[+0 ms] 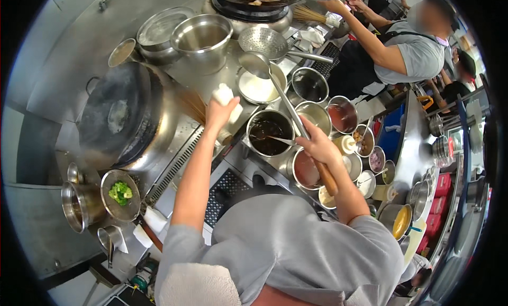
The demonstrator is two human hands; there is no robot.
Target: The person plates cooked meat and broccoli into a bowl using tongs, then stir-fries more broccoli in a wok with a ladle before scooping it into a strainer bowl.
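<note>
My left hand (219, 114) grips a folded white cloth (223, 94) above the stove's front edge. Beneath that arm lies a bamboo wok brush (192, 103), partly hidden and blurred. In my right hand (324, 147) is a long steel ladle (286, 100) with a wooden handle. The ladle's bowl hangs over a pot of white liquid (260, 87). Just below the ladle shaft stands a pot of dark sauce (266, 139) with a spoon in it. A blackened wok (107, 115) on the burner to my left gives off smoke and has a small wet patch inside.
Broccoli sits in a strainer (120, 195) at lower left, beside a steel pot (75, 208). Sauce pots, including a red one (342, 114), crowd the right. A perforated skimmer (264, 43) and tall pot (202, 36) stand ahead. A co-worker (412, 56) works at another wok (252, 6).
</note>
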